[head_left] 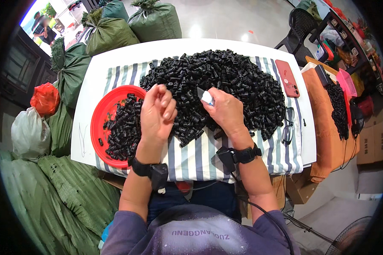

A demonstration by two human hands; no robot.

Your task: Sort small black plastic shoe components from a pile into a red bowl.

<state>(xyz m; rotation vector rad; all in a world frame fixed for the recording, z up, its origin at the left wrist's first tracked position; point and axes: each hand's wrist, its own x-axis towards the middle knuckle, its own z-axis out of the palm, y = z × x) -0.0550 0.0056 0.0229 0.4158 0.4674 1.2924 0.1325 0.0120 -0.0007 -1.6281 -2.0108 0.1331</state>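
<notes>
A large heap of small black plastic parts (pixel 225 80) covers the middle of a striped cloth (pixel 195 157). My right hand (pixel 225 111) is closed around a small blade with a white and blue grip (pixel 207 97), its flat tip pointing up and left over the heap. Above the right side of a red plastic basin (pixel 98 123), my left hand (pixel 158 111) is raised with its palm turned inward. Its fingers are loosely bent and slightly apart, and nothing shows in them. More of the black parts (pixel 123 134) lie inside the basin. Both wrists wear black straps with small modules.
A red phone (pixel 287 78) and a pair of glasses (pixel 288 126) lie right of the heap on the white table (pixel 304 114). Stuffed green sacks (pixel 74 178) crowd the left side. At right stand an orange-covered surface (pixel 327 114), a black chair (pixel 300 32) and a fan (pixel 349 238).
</notes>
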